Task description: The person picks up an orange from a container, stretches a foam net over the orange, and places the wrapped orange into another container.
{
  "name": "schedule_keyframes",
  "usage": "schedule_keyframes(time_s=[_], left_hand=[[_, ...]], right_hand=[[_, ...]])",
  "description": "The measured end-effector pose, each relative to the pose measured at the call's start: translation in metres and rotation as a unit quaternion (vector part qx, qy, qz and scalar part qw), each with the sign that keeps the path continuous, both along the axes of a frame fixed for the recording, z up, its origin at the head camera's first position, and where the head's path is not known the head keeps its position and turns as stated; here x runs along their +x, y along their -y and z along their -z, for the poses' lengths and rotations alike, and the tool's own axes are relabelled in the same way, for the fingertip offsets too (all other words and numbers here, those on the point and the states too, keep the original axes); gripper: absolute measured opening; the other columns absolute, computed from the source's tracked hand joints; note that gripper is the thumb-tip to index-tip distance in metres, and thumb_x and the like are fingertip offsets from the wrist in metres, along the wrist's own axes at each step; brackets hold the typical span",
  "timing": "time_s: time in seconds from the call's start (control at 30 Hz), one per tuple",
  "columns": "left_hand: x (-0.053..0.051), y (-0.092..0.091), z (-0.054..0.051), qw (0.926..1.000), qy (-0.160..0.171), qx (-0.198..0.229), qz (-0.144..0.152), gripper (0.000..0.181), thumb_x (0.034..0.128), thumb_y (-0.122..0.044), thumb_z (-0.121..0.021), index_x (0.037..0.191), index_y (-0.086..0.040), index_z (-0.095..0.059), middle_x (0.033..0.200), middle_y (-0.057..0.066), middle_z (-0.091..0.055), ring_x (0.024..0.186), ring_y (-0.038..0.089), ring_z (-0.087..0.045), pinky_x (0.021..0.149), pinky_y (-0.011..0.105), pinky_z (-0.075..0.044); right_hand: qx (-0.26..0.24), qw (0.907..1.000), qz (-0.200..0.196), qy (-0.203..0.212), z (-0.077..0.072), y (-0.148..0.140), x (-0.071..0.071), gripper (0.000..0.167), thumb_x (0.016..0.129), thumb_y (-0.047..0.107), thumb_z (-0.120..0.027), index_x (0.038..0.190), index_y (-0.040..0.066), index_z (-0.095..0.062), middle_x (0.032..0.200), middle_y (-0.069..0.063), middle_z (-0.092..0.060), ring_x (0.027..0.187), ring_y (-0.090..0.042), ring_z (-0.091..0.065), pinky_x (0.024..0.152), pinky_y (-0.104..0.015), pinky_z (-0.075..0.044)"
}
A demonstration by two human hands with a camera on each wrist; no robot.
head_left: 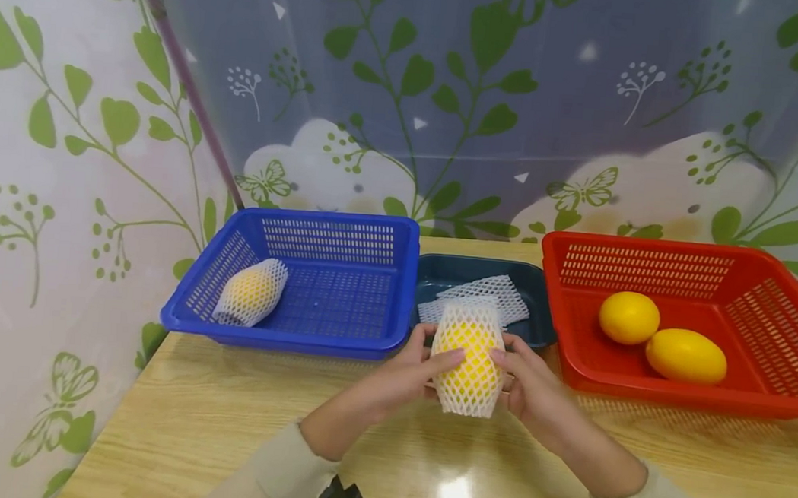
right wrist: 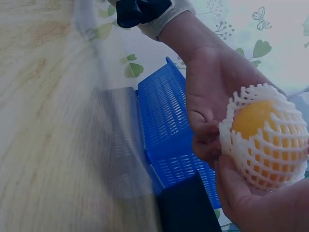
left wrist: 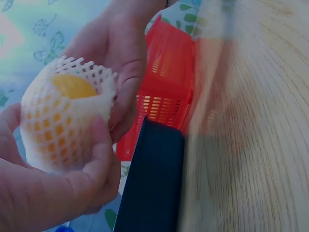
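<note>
In the head view a yellow, lemon-like fruit point(head_left: 469, 356) sits inside a white foam net sleeve point(head_left: 466, 404), held up over the table's middle. My left hand point(head_left: 405, 375) grips the sleeve from the left, thumb on its front. From the other side my right hand point(head_left: 534, 387) holds it the same way. Both wrist views show the sleeve's open end, with bare yellow skin of the fruit point(left wrist: 75, 87) inside it. Behind the hands, flat foam nets point(head_left: 499, 293) lie in a dark green tray point(head_left: 432, 265), partly hidden by the held fruit.
On the left stands a blue basket point(head_left: 338, 344) with a netted yellow fruit point(head_left: 254, 293) in it. A red basket point(head_left: 638, 384) on the right has two bare yellow fruits point(head_left: 686, 356). A leaf-patterned curtain point(head_left: 406, 127) hangs behind the wooden table point(head_left: 224, 421).
</note>
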State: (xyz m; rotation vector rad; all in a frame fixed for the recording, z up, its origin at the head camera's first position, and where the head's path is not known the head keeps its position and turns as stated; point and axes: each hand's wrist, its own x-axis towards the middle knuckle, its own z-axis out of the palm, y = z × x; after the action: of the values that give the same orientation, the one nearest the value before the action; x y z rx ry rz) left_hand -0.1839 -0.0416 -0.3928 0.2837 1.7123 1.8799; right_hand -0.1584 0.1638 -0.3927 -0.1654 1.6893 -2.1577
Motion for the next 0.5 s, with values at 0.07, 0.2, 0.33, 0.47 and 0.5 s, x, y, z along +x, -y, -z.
schedule_keyframes(time_s=[0.07,0.2,0.33,0.47,0.5], left_hand=[[0.001,-0.006,0.000,0.9996,-0.002,-0.021,-0.017,0.061,0.0959,-0.033,-0.061,0.138,-0.012,-0.020,0.108,0.016,-0.060,0.087,0.020,-0.065,0.074,0.035,-0.056],[0.004,-0.016,0.001,0.9966,0.006,-0.065,-0.050,0.064,0.0916,-0.035,-0.066,0.132,-0.014,-0.021,0.100,0.012,-0.059,0.076,0.018,-0.063,0.061,0.030,-0.053],[0.007,-0.022,0.002,0.9943,0.007,-0.081,-0.069,0.064,0.0892,-0.035,-0.070,0.128,-0.016,-0.023,0.100,0.011,-0.056,0.076,0.017,-0.061,0.061,0.030,-0.053],[0.007,-0.023,0.004,0.9946,0.005,-0.076,-0.071,0.060,0.0893,-0.032,-0.070,0.124,-0.017,-0.024,0.096,0.011,-0.057,0.074,0.017,-0.061,0.060,0.029,-0.052],[0.006,-0.023,0.005,0.9947,0.005,-0.076,-0.069,0.059,0.0893,-0.032,-0.070,0.124,-0.017,-0.024,0.095,0.010,-0.059,0.074,0.017,-0.061,0.060,0.029,-0.052]], right_hand=[[-0.016,0.9997,-0.017,0.001,0.003,0.000,0.001,0.046,0.104,0.025,-0.033,0.142,0.003,-0.022,0.113,0.003,-0.058,0.098,-0.014,-0.062,0.088,-0.029,-0.052],[-0.033,0.9986,-0.041,0.002,0.010,0.000,0.002,0.040,0.102,0.026,-0.020,0.138,0.009,-0.031,0.113,0.002,-0.056,0.099,-0.014,-0.057,0.081,-0.027,-0.050],[-0.049,0.9971,-0.058,-0.006,0.014,-0.002,0.002,0.041,0.101,0.024,-0.014,0.130,0.014,-0.040,0.110,-0.001,-0.056,0.096,-0.016,-0.056,0.077,-0.027,-0.049],[-0.055,0.9963,-0.065,-0.013,0.015,-0.002,0.002,0.040,0.100,0.023,-0.015,0.128,0.015,-0.042,0.110,-0.001,-0.056,0.097,-0.016,-0.056,0.078,-0.027,-0.049],[-0.053,0.9966,-0.062,-0.012,0.015,-0.003,0.002,0.039,0.100,0.023,-0.016,0.128,0.015,-0.042,0.109,-0.001,-0.056,0.097,-0.016,-0.056,0.078,-0.026,-0.048]])
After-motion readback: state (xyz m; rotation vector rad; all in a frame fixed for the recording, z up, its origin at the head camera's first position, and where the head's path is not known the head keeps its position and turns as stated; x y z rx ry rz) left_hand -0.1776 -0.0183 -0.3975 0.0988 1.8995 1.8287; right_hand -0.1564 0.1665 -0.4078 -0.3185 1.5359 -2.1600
